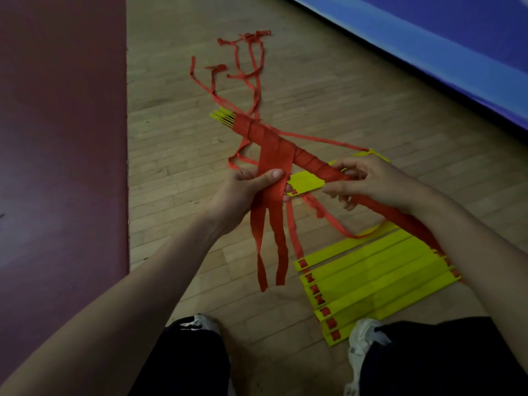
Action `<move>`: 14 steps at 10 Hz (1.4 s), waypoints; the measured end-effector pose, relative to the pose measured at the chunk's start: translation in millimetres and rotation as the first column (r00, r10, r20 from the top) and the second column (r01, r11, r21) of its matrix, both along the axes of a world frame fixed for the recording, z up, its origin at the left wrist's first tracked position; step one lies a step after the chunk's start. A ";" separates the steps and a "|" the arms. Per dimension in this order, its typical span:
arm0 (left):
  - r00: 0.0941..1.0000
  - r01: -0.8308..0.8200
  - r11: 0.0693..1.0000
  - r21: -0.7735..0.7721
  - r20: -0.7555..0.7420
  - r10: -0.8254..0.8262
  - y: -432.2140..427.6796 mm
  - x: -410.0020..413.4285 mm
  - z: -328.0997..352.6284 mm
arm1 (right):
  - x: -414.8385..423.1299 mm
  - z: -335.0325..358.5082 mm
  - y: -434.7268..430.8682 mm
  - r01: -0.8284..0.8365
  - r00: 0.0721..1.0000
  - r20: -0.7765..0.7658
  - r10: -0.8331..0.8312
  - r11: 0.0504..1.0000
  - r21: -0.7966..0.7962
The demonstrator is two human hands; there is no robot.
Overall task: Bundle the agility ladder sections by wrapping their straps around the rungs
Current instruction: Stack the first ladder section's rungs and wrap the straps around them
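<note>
A bundle of yellow rungs (222, 118) is held in the air, most of its length wound in red strap (274, 138). My left hand (251, 187) grips a flat band of red straps that runs down from the bundle, and their loose ends (268, 252) hang below it. My right hand (368, 178) holds the bundle's near end, fingers curled round the wrapped part. A second ladder section (377, 281), several yellow rungs side by side with red strap tabs, lies flat on the floor under my right forearm. One loose yellow rung (307, 182) shows between my hands.
More loose red straps (243, 61) trail across the wooden floor (177, 144) beyond the bundle. A dark red mat (57, 138) covers the left side. A blue mat (457, 47) borders the upper right. My shoes (200, 324) and dark trouser legs are at the bottom.
</note>
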State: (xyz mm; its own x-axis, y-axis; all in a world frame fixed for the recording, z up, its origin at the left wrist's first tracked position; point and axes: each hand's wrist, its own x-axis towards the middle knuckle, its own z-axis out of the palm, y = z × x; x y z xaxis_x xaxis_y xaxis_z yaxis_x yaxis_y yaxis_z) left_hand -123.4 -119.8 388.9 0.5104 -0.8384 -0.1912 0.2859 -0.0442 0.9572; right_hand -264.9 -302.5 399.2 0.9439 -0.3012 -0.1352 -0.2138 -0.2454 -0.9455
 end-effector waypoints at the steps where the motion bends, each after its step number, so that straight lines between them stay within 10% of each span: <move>1: 0.999 -0.009 1.000 -0.008 0.042 0.010 -1.3 -3.0 2.5 | -2.4 1.7 1.7 -0.073 0.997 -0.004 0.074 0.991 0.110; 6: 0.998 -0.007 0.999 -0.034 0.056 0.009 0.0 -9.6 5.7 | -3.8 -13.5 6.7 -0.045 0.984 -0.110 0.139 0.799 0.599; 8: 0.965 -0.207 0.978 0.036 -0.158 0.210 -9.5 -13.4 -4.4 | 5.9 -3.2 13.4 -0.121 0.929 -0.348 0.126 0.992 0.036; 10: 0.941 -0.290 0.956 0.044 -0.171 0.293 -11.1 -5.1 1.6 | 20.3 -24.1 27.2 -0.007 0.959 -0.192 -0.209 0.659 -0.752; 12: 0.937 -0.306 0.951 -0.052 -0.190 0.292 -6.1 10.9 5.5 | 20.4 -16.6 34.9 0.149 0.968 0.066 -0.243 0.340 -0.928; 14: 0.965 -0.206 0.975 -0.086 -0.185 0.188 0.5 14.0 0.3 | 21.4 -19.6 33.6 0.104 0.968 0.010 -0.252 0.362 -0.927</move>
State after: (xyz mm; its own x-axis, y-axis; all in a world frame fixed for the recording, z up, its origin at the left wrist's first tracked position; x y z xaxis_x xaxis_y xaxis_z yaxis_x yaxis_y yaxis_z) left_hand -109.4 -119.3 389.1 0.6339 -0.7446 -0.2092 0.4421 0.1268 0.8880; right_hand -243.5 -269.0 379.6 0.8510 -0.4682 0.2378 -0.4497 -0.8836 -0.1304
